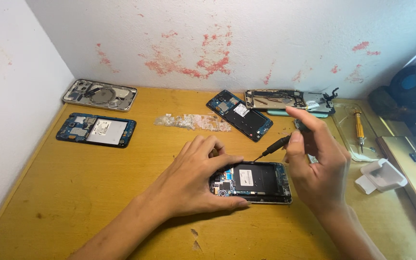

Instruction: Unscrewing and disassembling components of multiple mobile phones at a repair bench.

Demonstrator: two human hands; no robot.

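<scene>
Left hand fingers clamp opened phone; right hand fingers pinch screwdriver. Three dismantled phones, yellow screwdriver beyond.

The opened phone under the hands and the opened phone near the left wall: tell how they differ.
The opened phone under the hands is gripped by the left hand, while the right hand holds a screwdriver to its top edge; the opened phone near the left wall lies untouched. The first has a black centre, the second a pale one. Both lie flat with their backs off.
</scene>
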